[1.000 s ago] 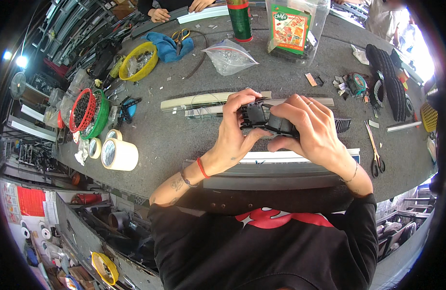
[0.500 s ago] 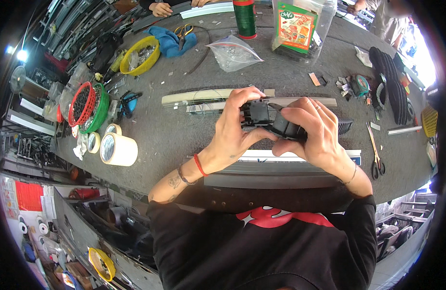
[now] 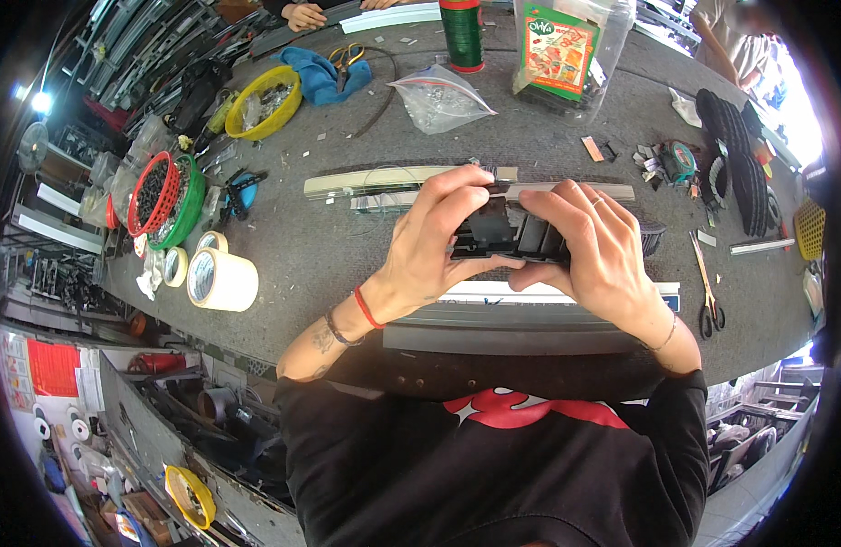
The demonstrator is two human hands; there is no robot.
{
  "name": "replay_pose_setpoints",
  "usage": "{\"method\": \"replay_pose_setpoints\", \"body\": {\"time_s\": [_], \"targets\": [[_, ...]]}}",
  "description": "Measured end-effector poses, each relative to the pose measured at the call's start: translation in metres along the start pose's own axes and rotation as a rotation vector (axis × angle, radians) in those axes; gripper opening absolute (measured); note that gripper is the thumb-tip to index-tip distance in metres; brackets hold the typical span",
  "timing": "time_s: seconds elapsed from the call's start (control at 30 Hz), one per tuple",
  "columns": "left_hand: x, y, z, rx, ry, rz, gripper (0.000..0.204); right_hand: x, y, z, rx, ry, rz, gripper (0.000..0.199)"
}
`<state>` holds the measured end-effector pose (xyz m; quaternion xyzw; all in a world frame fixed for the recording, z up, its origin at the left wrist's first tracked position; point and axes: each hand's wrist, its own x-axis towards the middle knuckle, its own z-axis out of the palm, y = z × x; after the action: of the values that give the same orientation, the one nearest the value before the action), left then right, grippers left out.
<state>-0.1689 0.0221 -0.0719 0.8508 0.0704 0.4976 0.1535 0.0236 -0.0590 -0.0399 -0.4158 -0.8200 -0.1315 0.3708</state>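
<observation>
My left hand point(image 3: 425, 219) is closed round a black plastic piece point(image 3: 490, 228) with slots along its edge. In my right hand point(image 3: 598, 239), closed too, sits a second black piece point(image 3: 539, 235) with a ribbed or panelled face. The two pieces meet side by side between my hands, above the worktable; whether they are joined I cannot tell. My fingers and thumbs hide their outer ends. Beyond them lie beige strips point(image 3: 384, 182) with a thin loose wire. Nearer to me are a white rail point(image 3: 530, 291) and a grey metal profile point(image 3: 511, 338).
Rolls of masking tape point(image 3: 224, 281), a red basket point(image 3: 153, 193) and a green basket point(image 3: 189, 202) of small parts stand left. Scissors point(image 3: 709, 292) and a tape measure point(image 3: 680, 159) lie right. A plastic bag point(image 3: 441, 100) and green thread spool point(image 3: 462, 36) are farther back; other people work beyond.
The two black pieces have come from an angle into line side by side. My right fingers have shifted left over the top. At the far right a person has leaned in.
</observation>
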Motion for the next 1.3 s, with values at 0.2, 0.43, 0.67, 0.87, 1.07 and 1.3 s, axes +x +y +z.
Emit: {"method": "replay_pose_setpoints", "body": {"time_s": [0.2,0.43,0.67,0.87,1.07,1.3], "targets": [[0.006,0.001,-0.004,0.176,-0.028,0.112,0.066,0.000,-0.003,-0.004,-0.054,-0.042,0.009,0.071],[0.003,0.008,-0.015,0.406,-0.197,0.073,0.075,-0.001,-0.007,-0.005,-0.081,-0.096,0.041,0.082],[0.000,0.003,-0.010,0.303,-0.163,0.030,0.072,0.000,-0.007,-0.007,0.013,-0.112,0.075,0.083],[0.000,0.003,-0.008,0.345,-0.139,-0.017,0.025,-0.001,-0.006,-0.005,0.026,-0.125,0.081,0.086],[0.001,0.001,-0.011,0.378,-0.119,0.091,0.032,0.000,-0.009,-0.004,0.044,-0.085,0.057,0.087],[0.002,-0.001,-0.014,0.353,-0.117,0.223,0.046,0.001,-0.008,-0.005,0.085,-0.090,0.065,0.089]]}}
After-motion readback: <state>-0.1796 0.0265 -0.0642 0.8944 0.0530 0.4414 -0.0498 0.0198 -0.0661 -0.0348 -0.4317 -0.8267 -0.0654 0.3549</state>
